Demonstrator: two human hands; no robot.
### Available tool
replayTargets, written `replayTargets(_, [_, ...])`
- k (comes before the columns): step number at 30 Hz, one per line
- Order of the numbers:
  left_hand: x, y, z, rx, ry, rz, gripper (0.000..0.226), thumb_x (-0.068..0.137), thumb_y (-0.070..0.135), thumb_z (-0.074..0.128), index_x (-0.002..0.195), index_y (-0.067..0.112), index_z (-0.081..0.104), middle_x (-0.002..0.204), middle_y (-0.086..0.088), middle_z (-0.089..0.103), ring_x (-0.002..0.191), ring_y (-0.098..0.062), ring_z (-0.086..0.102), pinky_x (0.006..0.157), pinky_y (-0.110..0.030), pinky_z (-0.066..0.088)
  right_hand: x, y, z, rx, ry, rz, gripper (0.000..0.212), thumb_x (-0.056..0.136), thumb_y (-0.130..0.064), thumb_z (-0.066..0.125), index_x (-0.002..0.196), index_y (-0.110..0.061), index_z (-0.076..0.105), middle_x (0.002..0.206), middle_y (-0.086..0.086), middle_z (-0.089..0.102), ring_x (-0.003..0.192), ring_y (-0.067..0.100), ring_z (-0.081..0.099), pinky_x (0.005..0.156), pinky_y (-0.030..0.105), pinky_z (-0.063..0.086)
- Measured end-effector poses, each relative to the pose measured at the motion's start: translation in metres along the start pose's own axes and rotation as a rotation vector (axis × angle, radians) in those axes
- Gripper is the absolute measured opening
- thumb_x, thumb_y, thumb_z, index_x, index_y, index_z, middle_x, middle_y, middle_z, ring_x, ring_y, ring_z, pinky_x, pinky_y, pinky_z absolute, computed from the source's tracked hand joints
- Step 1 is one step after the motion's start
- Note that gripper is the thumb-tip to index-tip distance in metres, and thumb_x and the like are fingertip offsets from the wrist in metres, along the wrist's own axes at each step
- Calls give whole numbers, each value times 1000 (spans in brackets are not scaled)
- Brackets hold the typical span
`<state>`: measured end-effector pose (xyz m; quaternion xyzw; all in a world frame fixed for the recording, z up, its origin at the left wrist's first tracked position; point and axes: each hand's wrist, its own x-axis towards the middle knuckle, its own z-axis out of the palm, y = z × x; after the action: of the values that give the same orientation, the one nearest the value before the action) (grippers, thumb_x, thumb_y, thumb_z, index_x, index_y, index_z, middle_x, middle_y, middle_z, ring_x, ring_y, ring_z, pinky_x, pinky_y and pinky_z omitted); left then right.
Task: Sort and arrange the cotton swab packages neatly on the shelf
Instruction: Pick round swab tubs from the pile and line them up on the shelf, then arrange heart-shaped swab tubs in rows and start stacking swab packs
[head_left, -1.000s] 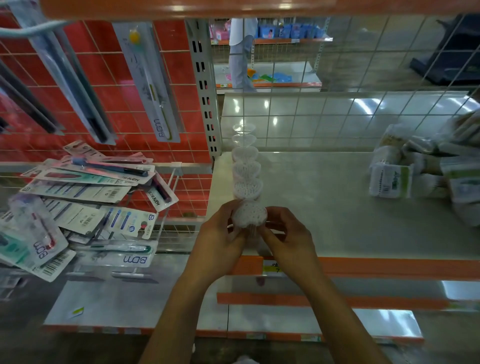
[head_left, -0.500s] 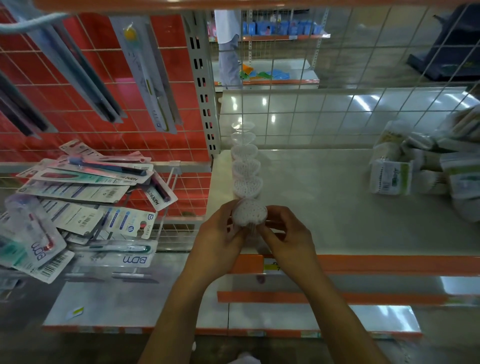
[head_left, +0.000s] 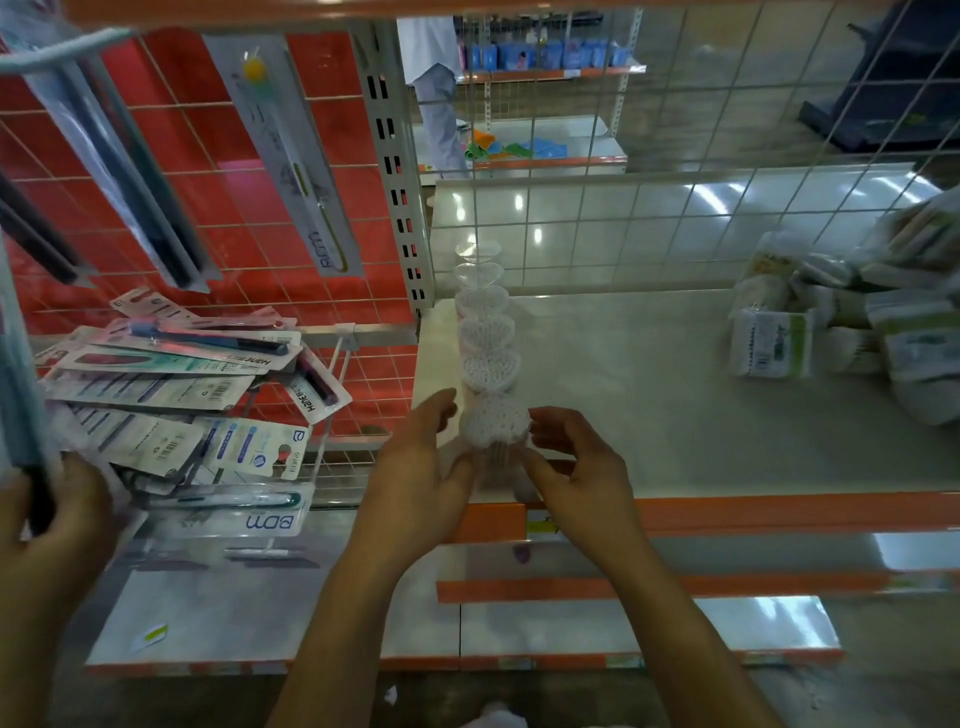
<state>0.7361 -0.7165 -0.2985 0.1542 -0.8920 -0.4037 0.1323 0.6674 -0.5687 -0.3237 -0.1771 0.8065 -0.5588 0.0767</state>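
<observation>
Two hands flank front swab package (head_left: 493, 422): left hand (head_left: 418, 475), right hand (head_left: 574, 467).

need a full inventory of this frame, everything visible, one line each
heart-shaped swab tubs: about six, white, one row along the shelf's left edge
swab packages: loose pile, count unclear, white and green, shelf's right side
shelf: one, pale grey with an orange front edge
toothbrush packs: many, mixed colours, heaped in the wire basket at left
hanging packs: several, pale, on the red grid panel, upper left
other person: one, pale clothing, in the aisle behind the mesh
third hand: one, lower left edge, by the hanging packs
left hand: left of the front tub, fingers relaxed
right hand: right of the front tub, fingers relaxed
</observation>
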Motion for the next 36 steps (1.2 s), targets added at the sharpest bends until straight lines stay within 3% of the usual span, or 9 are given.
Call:
replayTargets(3, [-1, 9, -10, 75, 94, 41, 57, 88, 14, 62, 140, 18, 41, 137, -2, 51, 123, -20, 49, 99, -35, 43, -1, 5, -8, -60, 59, -13, 32, 87, -22, 64, 117, -29, 56, 111, -11, 60, 105, 5, 56, 89, 26, 50])
replayTargets(7, [-3, 40, -9, 194, 210, 152, 53, 85, 20, 64, 135, 15, 47, 130, -9, 55, 116, -26, 53, 91, -29, 40, -1, 10, -23, -194, 123, -73, 35, 89, -23, 61, 124, -21, 56, 124, -3, 58, 116, 12, 51, 98, 31, 44])
replayTargets(9, [-1, 56, 1, 251, 234, 235, 48, 86, 21, 64, 131, 11, 51, 124, -12, 58, 112, -29, 54, 87, -26, 37, 1, 14, -30, -294, 127, -84, 37, 90, -27, 59, 126, -22, 55, 127, -1, 56, 120, 16, 48, 96, 25, 39])
replayTargets(12, [7, 76, 25, 237, 190, 283, 51, 84, 30, 55, 131, 11, 51, 123, -11, 59, 115, -27, 54, 90, -24, 37, 5, 23, -43, -398, 175, -117, 38, 88, -32, 56, 123, -16, 58, 126, 6, 58, 120, 24, 49, 94, 24, 35])
replayTargets(18, [22, 107, 77, 294, 63, 338, 50, 81, 25, 60, 129, 10, 54, 121, -12, 60, 114, -30, 56, 88, -30, 42, 18, 45, -79, -437, 258, -70, 50, 80, -39, 51, 118, -9, 62, 124, 16, 58, 118, 33, 50, 95, 30, 34])
replayTargets(22, [36, 125, 105, 322, -106, 277, 58, 92, 29, 56, 145, 21, 32, 146, 0, 37, 138, -17, 27, 108, -31, 30, 32, 58, -109, -463, 272, 46, 45, 85, -25, 64, 127, -12, 54, 134, 10, 49, 128, 26, 39, 98, 19, 20])
replayTargets(27, [52, 135, 142, 420, -187, 282, 64, 94, 33, 52, 148, 26, 19, 156, 4, 18, 143, -14, 10, 115, -32, 22, 45, 72, -148, -467, 331, 86, 47, 84, -18, 65, 127, -10, 51, 131, 11, 49, 124, 27, 41, 100, 27, 30])
replayTargets(30, [59, 141, 161, 490, -221, 286, 68, 94, 34, 53, 149, 27, 14, 159, 2, 6, 145, -17, 3, 115, -35, 18, 54, 80, -168, -469, 359, 76, 45, 82, -16, 66, 125, -8, 52, 128, 14, 51, 121, 29, 42, 95, 23, 28])
replayTargets(36, [78, 147, 194, 510, -246, 312, 75, 90, 32, 58, 150, 23, 14, 159, -4, 5, 146, -22, 4, 114, -38, 18, 77, 91, -196, -475, 400, -41, 35, 81, -16, 64, 112, -4, 56, 110, 16, 57, 104, 33, 52, 85, 28, 34])
